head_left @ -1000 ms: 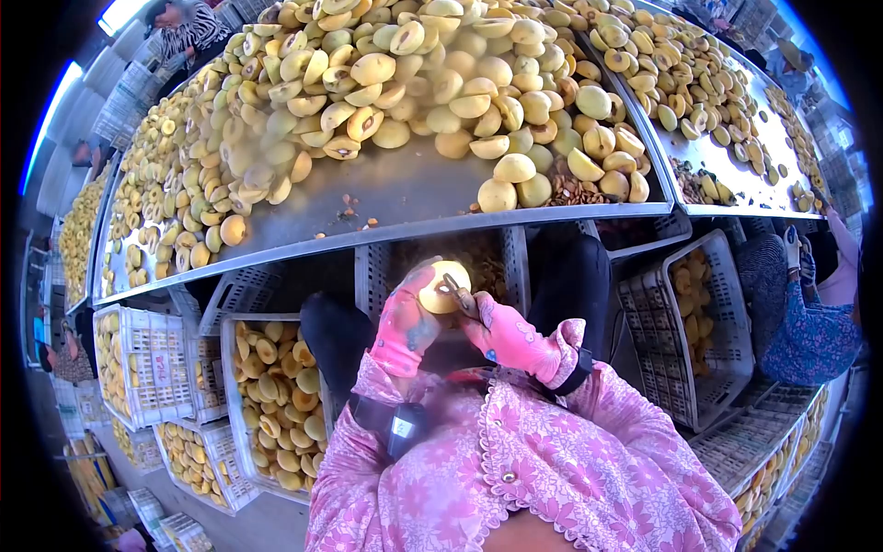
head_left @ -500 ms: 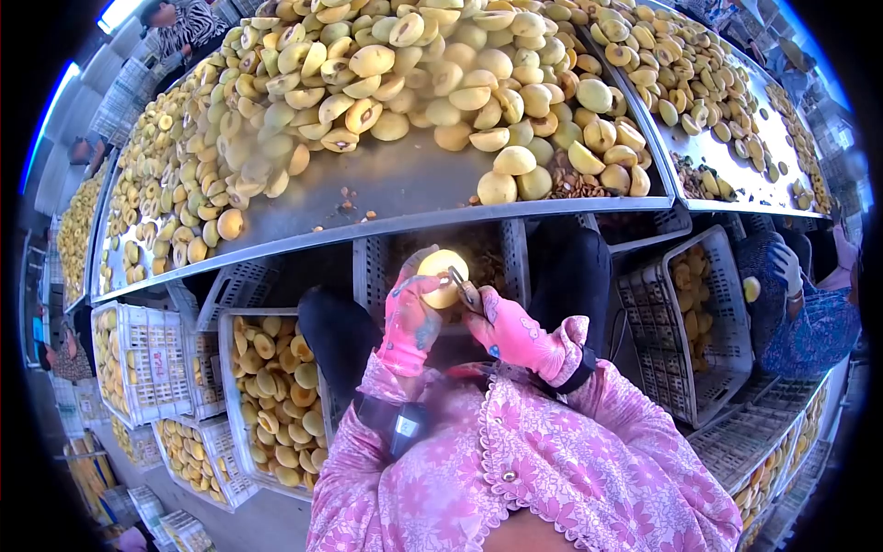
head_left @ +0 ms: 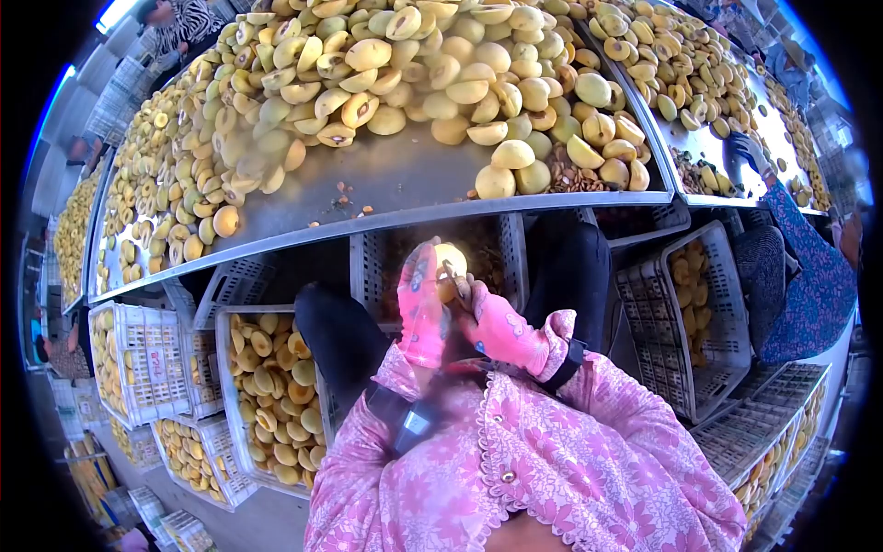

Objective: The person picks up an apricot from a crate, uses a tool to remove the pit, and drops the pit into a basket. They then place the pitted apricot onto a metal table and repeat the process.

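Now, pitting step (judged) | left hand point(head_left: 422, 308) cupped round a yellow fruit point(head_left: 452, 258) | right hand point(head_left: 501, 329) pinching a small blade point(head_left: 452, 275) at its flesh | next: steady grip, controlled twist.

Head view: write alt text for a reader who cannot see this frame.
A person's left hand, in a pink glove, holds a yellow fruit while the right hand presses a small tool against it. Beyond is a metal table heaped with halved fruit, and a crate of halves stands at lower left.
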Demonstrator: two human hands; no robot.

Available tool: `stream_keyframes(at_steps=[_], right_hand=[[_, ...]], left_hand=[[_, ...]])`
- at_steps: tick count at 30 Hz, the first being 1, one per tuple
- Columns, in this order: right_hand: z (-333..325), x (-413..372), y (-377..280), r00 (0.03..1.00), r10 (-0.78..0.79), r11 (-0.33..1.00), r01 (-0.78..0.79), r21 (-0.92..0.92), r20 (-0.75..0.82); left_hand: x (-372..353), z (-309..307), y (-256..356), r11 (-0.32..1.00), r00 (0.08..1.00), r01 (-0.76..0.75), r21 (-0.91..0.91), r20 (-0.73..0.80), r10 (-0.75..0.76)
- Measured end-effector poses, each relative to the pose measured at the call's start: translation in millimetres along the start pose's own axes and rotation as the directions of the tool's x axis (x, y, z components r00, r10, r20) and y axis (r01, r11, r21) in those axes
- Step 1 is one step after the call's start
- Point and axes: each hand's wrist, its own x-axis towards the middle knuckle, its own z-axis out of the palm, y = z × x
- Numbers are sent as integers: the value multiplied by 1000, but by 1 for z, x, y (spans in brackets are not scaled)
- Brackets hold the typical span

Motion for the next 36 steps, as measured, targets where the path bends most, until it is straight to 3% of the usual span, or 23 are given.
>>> stream_keyframes(at_steps=[2, 3, 4, 5, 8, 11, 13, 15, 17, 20, 23, 26, 29, 30, 32, 36], right_hand=[[-2, 1, 6, 981, -186, 958, 194, -212, 58], [-13, 4, 2, 998, -35, 996, 31, 82, 52], [-30, 9, -5, 989, 112, 920, -138, 366, 91], [-41, 13, -8, 956, 238, 739, -292, 606, 171], [-52, 15, 4, 857, 194, 783, -428, 451, 477], [-63, 20, 3, 791, 226, 796, -487, 360, 568], [-43, 13, 15, 864, 93, 840, -335, 427, 495], [-38, 6, 17, 821, 101, 668, -475, 573, 562], [-74, 24, 0, 623, 134, 140, -782, 608, 771], [-65, 22, 7, 572, -67, -84, -820, 567, 818], [-70, 23, 0, 588, -116, -315, -786, 532, 800], [-73, 30, -7, 594, -33, -132, -800, 585, 804], [-69, 29, -8, 591, 71, 118, -805, 582, 804], [-65, 28, -7, 586, 22, 52, -810, 585, 810], [-56, 27, -8, 579, -78, -79, -815, 574, 812], [-55, 29, -22, 571, -105, -365, -784, 503, 814]], left_hand=[[2, -1, 0, 999, 999, 40, -29, 0, -40], [4, -2, 0, 997, 998, 61, -43, 0, -61], [6, -5, -1, 996, 996, 83, -10, 21, -83], [9, -10, -2, 994, 994, 104, 22, 41, -105], [13, -17, -7, 979, 982, 172, 107, 61, -179], [12, -16, -7, 968, 973, 215, 129, 56, -223], [14, -17, -11, 966, 972, 216, 142, 56, -226], [18, -22, -19, 960, 971, 211, 185, 73, -228], [18, -24, -19, 970, 975, 194, 147, 80, -207], [9, -13, -10, 980, 979, 193, 40, 60, -195], [11, -17, -14, 981, 980, 193, -20, 56, -192], [9, -22, -18, 990, 989, 132, -56, 74, -128], [14, -33, -21, 977, 979, 177, 121, 77, -187], [14, -31, -22, 989, 990, 101, 108, 84, -110], [8, -30, -18, 986, 986, 164, 23, 10, -164], [12, -33, -17, 988, 991, 131, -77, -1, -131]])
